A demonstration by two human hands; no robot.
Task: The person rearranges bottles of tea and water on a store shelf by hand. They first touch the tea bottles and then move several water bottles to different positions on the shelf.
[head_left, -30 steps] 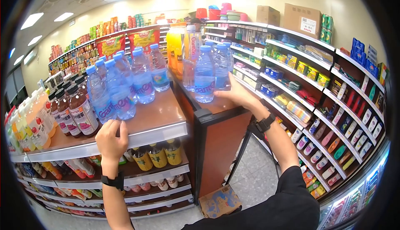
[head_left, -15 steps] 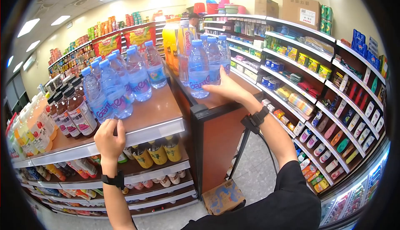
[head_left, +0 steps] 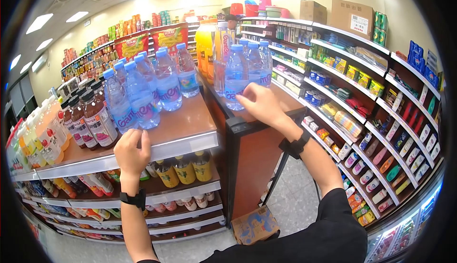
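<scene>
1. The front edge of the top shelf [head_left: 183, 144] is being gripped by the left hand [head_left: 131, 153], with the fingers curled over the pale price strip; nothing else is being held by it.
2. A clear water bottle [head_left: 235, 75] with a blue cap is being touched by the right hand [head_left: 259, 103] near its base, the fingers loosely spread against its lower part; whether the bottle is actually being clasped cannot be told.
3. That water bottle is being kept upright on the brown end unit [head_left: 252, 153], at its front, just beside more water bottles [head_left: 259, 63] standing behind it.
4. Tall orange drink bottles [head_left: 204, 48] are being shown behind this group, further back on the same unit.
5. A second cluster of blue-capped bottles [head_left: 143, 89] is being carried by the top shelf, just above the left hand.
6. Dark tea bottles [head_left: 93, 117] are being displayed to the left of that cluster, touching one another.
7. A black wristband [head_left: 133, 199] is being worn on the left wrist, and another band [head_left: 295, 146] on the right.
8. A cardboard box [head_left: 254, 225] is being seen on the floor at the foot of the end unit.
</scene>
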